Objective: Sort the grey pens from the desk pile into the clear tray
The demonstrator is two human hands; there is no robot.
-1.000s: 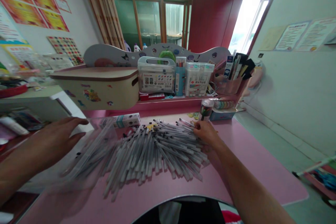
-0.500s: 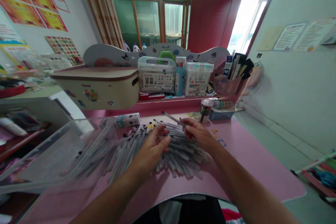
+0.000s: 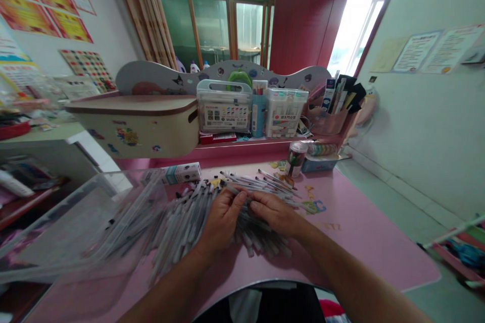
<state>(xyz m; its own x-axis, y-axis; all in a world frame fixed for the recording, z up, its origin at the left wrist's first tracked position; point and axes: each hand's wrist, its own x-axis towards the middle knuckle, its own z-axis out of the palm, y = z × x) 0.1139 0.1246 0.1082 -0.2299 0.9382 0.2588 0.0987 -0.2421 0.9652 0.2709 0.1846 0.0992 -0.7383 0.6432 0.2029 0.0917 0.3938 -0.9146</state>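
My left hand (image 3: 222, 217) and my right hand (image 3: 273, 213) meet over a heap of slim pens with greyish clear barrels and dark ends. Both hands are closed, thumbs and fingertips pinched together. A pale pen end (image 3: 232, 190) sticks out at the left fingertips; the rest of that pen is hidden by the fingers. Loose pens (image 3: 185, 217) lie in a thick row left of my left hand. Beyond my right hand, more pens (image 3: 276, 181) point toward the back. Under my hands, other pens (image 3: 261, 242) fan out toward me.
A clear plastic bin (image 3: 76, 222) holding pens tilts at the left of the pink desk (image 3: 364, 242). Behind the pens lie a small white-and-teal box (image 3: 184, 172) and a lidded jar (image 3: 296, 159). A cream storage box (image 3: 144, 133) and marker cases (image 3: 223, 111) stand on the shelf.
My right hand, which held a pen up at the back right, has come left and down to meet my left hand. The left fingers, apart before, have closed. More pens show at the back right.
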